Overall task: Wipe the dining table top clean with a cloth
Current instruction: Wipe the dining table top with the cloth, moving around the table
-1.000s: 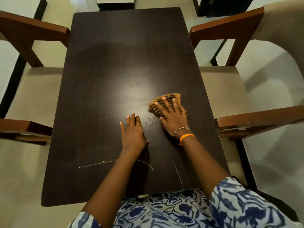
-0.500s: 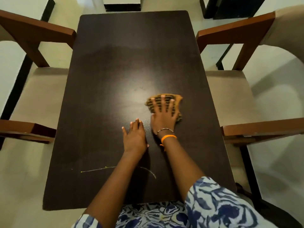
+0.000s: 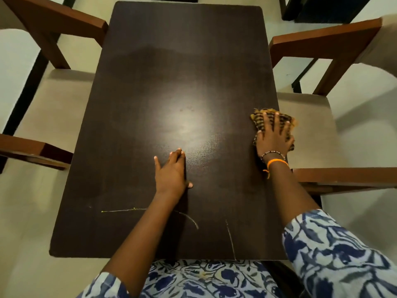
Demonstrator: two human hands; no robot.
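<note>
A dark brown dining table (image 3: 171, 72) fills the middle of the head view. An orange and black striped cloth (image 3: 258, 118) lies at the table's right edge, partly hanging over it. My right hand (image 3: 274, 136) presses flat on the cloth with its fingers spread and covers most of it. My left hand (image 3: 171, 173) rests flat on the bare table top near the middle, fingers together, holding nothing. Thin pale streaks (image 3: 124, 210) mark the table near its front edge.
A wooden chair with a beige seat (image 3: 55, 108) stands against the table's left side. Another such chair (image 3: 309, 117) stands on the right, its armrest (image 3: 343, 175) just beside my right wrist. Dark furniture (image 3: 322, 7) is at the far right.
My right hand has slid the cloth from the table's middle out to the right edge. My left hand has stayed flat in the same place.
</note>
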